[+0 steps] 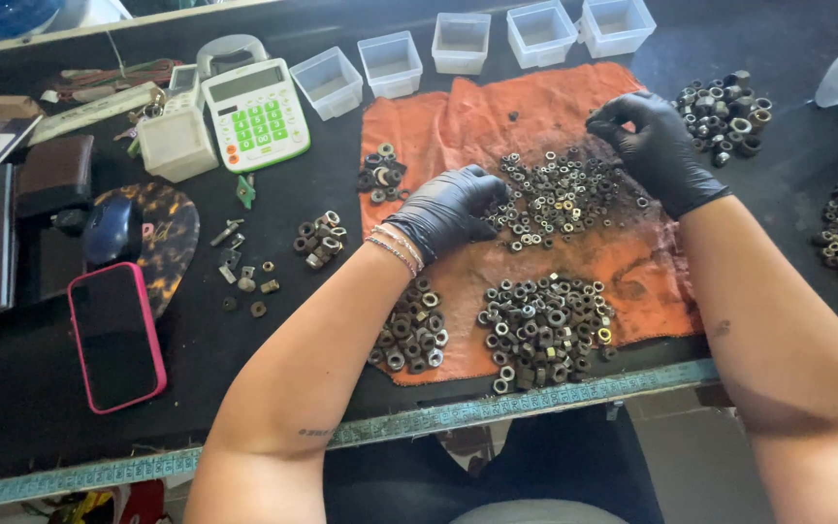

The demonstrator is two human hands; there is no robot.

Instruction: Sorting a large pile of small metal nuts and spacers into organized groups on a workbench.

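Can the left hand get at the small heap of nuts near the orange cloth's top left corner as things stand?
Probably yes. The left hand rests on the orange cloth just right of that small heap, with only bare cloth between them. The right hand is off at the far side of the middle pile.

upper nut pile [560,194]: small dark and brassy hex nuts, loosely spread flat on the orange cloth [458,116], centre of cloth. left edge of the pile lies under the gloved left hand [448,209]; right edge under the gloved right hand [657,146]. lower nut pile [545,330]: larger, rusty-grey nuts, denser heap, near cloth's front edge, apart from upper pile.
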